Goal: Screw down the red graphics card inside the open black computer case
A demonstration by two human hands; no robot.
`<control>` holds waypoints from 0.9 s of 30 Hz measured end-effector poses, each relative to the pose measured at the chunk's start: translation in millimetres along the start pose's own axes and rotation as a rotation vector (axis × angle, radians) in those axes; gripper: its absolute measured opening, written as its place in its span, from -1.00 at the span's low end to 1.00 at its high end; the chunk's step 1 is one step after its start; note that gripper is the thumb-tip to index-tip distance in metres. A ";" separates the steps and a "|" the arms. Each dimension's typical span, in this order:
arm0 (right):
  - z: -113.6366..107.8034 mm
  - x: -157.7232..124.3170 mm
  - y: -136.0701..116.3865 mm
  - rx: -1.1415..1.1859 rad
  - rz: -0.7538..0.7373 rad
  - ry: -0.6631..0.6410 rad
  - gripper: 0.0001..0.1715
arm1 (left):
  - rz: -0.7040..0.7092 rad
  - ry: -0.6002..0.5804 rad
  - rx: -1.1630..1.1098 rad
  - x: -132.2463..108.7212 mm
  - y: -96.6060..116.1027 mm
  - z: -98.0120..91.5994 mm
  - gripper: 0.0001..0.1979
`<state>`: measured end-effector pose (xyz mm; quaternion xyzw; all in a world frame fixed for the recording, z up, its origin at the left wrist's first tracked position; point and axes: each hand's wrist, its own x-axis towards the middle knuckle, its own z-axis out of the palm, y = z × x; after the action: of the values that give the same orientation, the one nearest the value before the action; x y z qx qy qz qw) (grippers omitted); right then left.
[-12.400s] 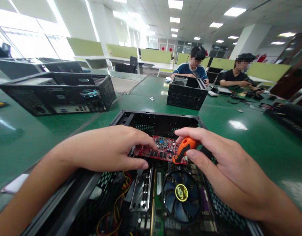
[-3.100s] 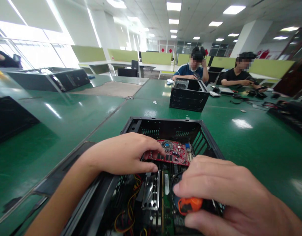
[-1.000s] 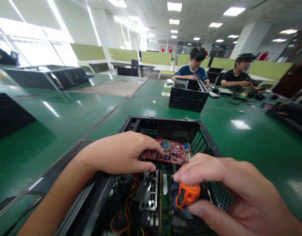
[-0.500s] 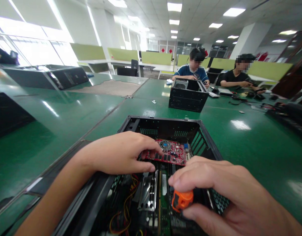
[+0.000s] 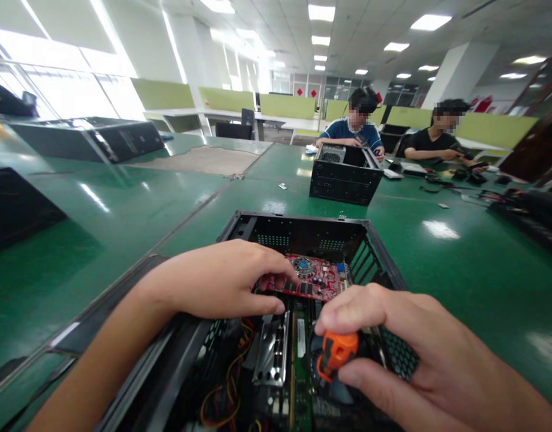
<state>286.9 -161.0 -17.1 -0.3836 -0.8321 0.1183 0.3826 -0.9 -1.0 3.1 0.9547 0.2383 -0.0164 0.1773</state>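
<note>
Two bare hands, both mine, are over an open black computer case [image 5: 303, 218] on a green bench [image 5: 465, 258]. My right hand [image 5: 393, 336] pinches an orange-and-black screwdriver [image 5: 342, 347] by its handle, narrow between thumb and fingers; the shaft is out of sight. Beneath that hand is a round dark fan [image 5: 341, 394]. My left hand [image 5: 226, 279] is loosely bent, thumb well apart from the fingers, with nothing visible in its hold. Its fingertips overlap the left part of a red circuit board [image 5: 323, 276]; whether they press on it I cannot tell. Below my left thumb is a shiny metal plate [image 5: 271, 351], with thin wires [image 5: 233, 384] to its left.

The main risk, I judge, is a slip: the handle leans and only my fingertips grip it, so a sideways push could skid the tip into the fan blades or the green strip [image 5: 299, 384] left of my right hand. Because the handle and fingers hide the tip, poor seating would be hard to notice. Leaning heavily through my left hand could flex the red board.
</note>
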 end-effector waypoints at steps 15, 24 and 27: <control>5.0 5.9 16.7 -0.238 0.099 0.183 -0.72 | -0.031 -0.012 0.000 -0.5 3.3 -0.5 -0.78; 5.7 9.6 18.3 -0.247 0.101 0.176 -0.71 | -0.028 -0.004 0.015 -0.2 2.1 -0.9 -0.75; 6.5 11.4 18.2 -0.239 0.105 0.169 -0.70 | -0.031 -0.001 0.020 -1.7 2.8 -0.9 -0.74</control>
<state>287.4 -139.7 -24.2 -0.4780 -0.7840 0.0054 0.3961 -1.2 -3.7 5.1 0.9527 0.2526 -0.0220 0.1675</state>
